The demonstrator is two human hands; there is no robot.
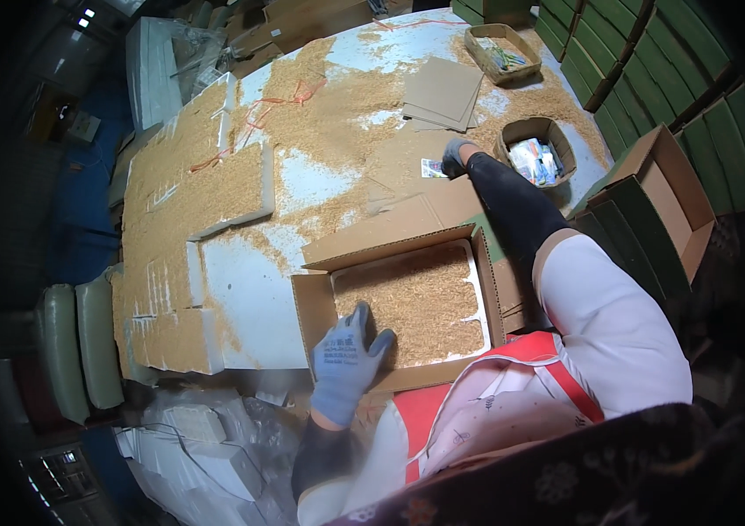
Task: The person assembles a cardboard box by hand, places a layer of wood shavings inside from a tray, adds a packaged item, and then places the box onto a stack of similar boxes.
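My left hand (346,361), in a grey-blue coated glove, lies over the near left corner of an open cardboard carton (312,309), thumb and forefinger apart above the wood shavings (412,302). The shavings fill a white tray (479,309) inside the carton. Across the carton reaches my right hand (456,156), also gloved, at the right edge of a small printed packet (433,168) on cardboard; its fingertips are partly hidden, so a grip cannot be told. Right of it stands a basket (566,148) of printed packets.
Farther back are stacked cardboard sheets (441,92) and another basket (501,72) with small items. Shavings-covered white foam blocks (231,191) lie at left, with red string (274,102). Green cartons (655,85) are stacked at right, near an open carton (668,197).
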